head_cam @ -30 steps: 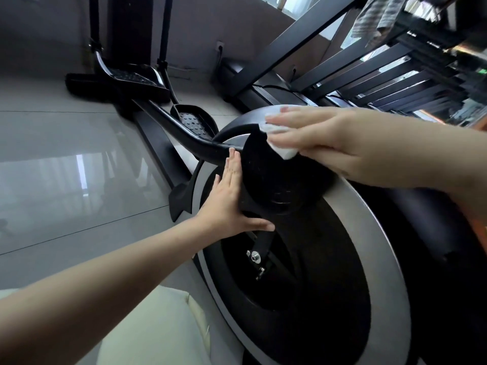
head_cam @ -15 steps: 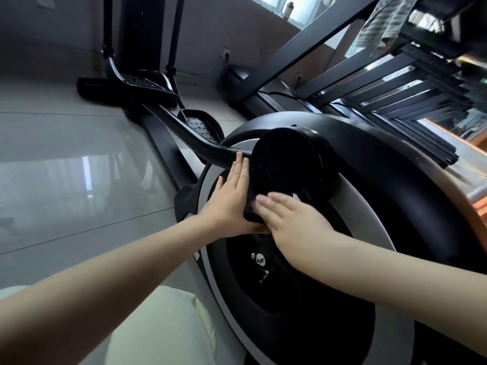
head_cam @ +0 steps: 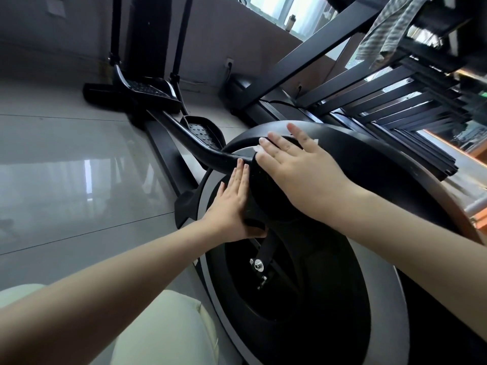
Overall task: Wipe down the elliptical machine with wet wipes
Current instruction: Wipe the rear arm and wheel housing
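Swept up across the elliptical machine's (head_cam: 382, 175) round crank cover (head_cam: 264, 189) from its lower face, the right hand (head_cam: 297, 164) is now laid on the cover's upper edge, fingers spread flat. The cover's left edge is steadied by the left hand (head_cam: 232, 204), fingers pressed together. The wet wipe (head_cam: 316, 141) is almost hidden beneath the right hand. Even pressure should be kept and the whole rim followed, so that the wipe is not bunched.

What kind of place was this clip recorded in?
Likely a home exercise room: an elliptical stands on a glossy tiled floor, and a towel hangs near the window.
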